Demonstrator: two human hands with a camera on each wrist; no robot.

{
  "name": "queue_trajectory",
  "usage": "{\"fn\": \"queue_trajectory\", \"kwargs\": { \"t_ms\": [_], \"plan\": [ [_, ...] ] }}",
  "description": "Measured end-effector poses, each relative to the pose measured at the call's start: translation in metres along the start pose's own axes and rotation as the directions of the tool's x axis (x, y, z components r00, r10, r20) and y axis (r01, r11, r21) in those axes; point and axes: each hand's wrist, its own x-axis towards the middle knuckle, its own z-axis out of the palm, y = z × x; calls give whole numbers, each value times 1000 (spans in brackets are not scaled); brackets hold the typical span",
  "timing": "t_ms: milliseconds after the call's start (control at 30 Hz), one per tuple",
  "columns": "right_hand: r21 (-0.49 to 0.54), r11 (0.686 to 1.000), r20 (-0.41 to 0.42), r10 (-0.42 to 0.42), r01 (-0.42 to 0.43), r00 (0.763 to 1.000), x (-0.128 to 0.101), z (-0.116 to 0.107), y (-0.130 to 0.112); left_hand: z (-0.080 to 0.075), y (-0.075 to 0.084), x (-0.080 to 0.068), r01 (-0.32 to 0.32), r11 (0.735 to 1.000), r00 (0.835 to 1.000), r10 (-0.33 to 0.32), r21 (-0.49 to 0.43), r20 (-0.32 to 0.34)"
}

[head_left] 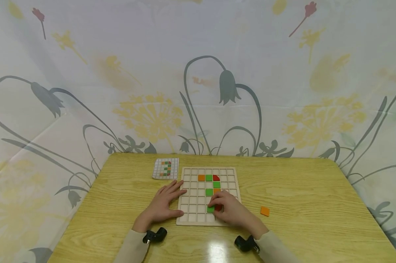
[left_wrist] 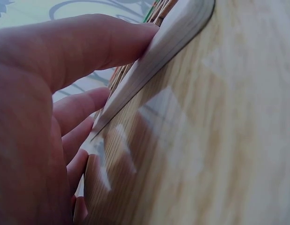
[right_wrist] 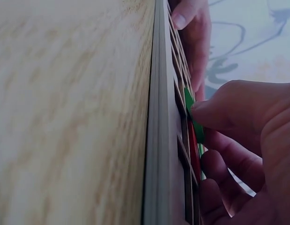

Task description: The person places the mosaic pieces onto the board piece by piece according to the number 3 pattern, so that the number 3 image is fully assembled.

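Green tile (head_left: pixel 210 209) sits in a lower-row cell of the grid board (head_left: pixel 192 200), red tile (head_left: pixel 219 207) just beside it, mostly hidden under the right hand (head_left: pixel 230 210). Right hand fingertips press on both tiles, fingers curled over them; actual pinch is hard to make out. Left hand (head_left: pixel 163 204) lies flat, fingers straight, against the board's left edge. Pattern card (head_left: pixel 165 168) behind the board, loose orange tile (head_left: pixel 265 211) on the counter (head_left: pixel 316 204) to the right.

The bench (head_left: pixel 300 190) is showing glossy, yellow wood grain, throwing back a glare near its front edge. The grid board (head_left: pixel 188 215) is looking like pale, matt wood, its coloured tiles (head_left: pixel 209 178) smooth. Printed cloth (head_left: pixel 119 73) is hanging behind.
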Motion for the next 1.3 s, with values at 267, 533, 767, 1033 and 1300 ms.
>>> {"fn": "queue_trajectory", "kwargs": {
  "t_ms": [267,533,767,1033,1300],
  "plan": [
    [43,998,12,43,-44,999,-3,-5,1,0,0,-1,3,1000,1000,-3,-4,4],
    [33,999,-3,37,-37,999,-2,-4,1,0,0,0,3,1000,1000,-3,-7,3],
    [18,999,-4,41,-41,999,0,-3,3,0,0,0,4,1000,1000,-4,-10,2],
    [41,997,55,64,-66,996,6,-8,4,0,1,0,4,1000,1000,-4,-12,2],
    [61,997,43,47,-49,998,7,-7,6,0,1,0,-2,1000,1000,2,-13,-4]
  ]
}}
